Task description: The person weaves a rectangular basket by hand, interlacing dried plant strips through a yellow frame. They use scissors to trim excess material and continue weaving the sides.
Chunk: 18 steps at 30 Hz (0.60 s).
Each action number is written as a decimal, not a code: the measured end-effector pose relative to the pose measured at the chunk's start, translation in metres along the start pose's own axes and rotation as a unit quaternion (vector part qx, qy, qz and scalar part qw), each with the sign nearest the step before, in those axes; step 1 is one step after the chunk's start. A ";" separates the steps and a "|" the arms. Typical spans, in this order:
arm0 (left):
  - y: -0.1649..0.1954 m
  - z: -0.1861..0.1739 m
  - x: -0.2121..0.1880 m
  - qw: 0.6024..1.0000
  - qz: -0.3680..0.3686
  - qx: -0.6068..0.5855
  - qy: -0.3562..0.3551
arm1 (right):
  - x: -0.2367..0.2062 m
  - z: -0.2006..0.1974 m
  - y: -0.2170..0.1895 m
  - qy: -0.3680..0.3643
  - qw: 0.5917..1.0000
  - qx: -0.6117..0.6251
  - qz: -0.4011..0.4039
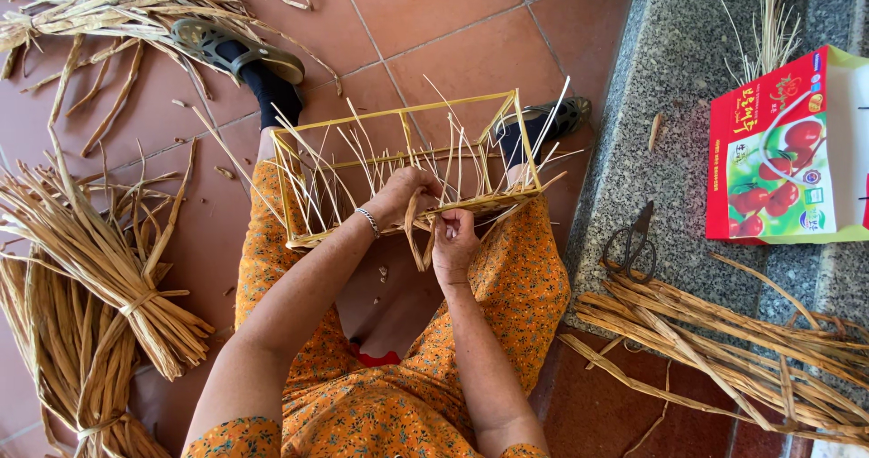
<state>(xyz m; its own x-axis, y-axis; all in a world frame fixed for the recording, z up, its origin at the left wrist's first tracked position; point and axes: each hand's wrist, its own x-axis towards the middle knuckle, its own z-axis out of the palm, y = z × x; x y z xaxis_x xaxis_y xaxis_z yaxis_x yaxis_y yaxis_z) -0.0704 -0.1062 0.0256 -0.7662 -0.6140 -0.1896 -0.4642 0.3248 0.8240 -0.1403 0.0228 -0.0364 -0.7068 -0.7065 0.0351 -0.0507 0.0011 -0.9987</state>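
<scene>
So the half-woven rectangular basket frame of yellow bamboo strips (407,173) sits across the person's lap, loose stakes sticking up. The left hand (405,195) is curled over its near rim, and the right hand (453,245) pinches a flat dried straw strand (418,236) just under that rim. Tied bundles of dried reed (86,286) lie on the terracotta tile floor (434,23); black scissors (632,241) rest on the grey granite step (670,78) near a red fruit box (783,150).
</scene>
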 end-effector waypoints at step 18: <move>-0.008 0.008 -0.019 0.995 0.009 -0.076 0.070 | 0.005 -0.032 0.001 -0.131 0.861 -0.408 -0.272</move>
<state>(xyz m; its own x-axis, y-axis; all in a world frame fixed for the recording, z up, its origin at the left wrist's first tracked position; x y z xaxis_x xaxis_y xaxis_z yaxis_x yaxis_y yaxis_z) -0.0557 -0.0908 0.0184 -0.6988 -0.7073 -0.1066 -0.3703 0.2303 0.8999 -0.1664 0.0422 -0.0361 -0.2439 -0.8952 0.3730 -0.8792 0.0417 -0.4746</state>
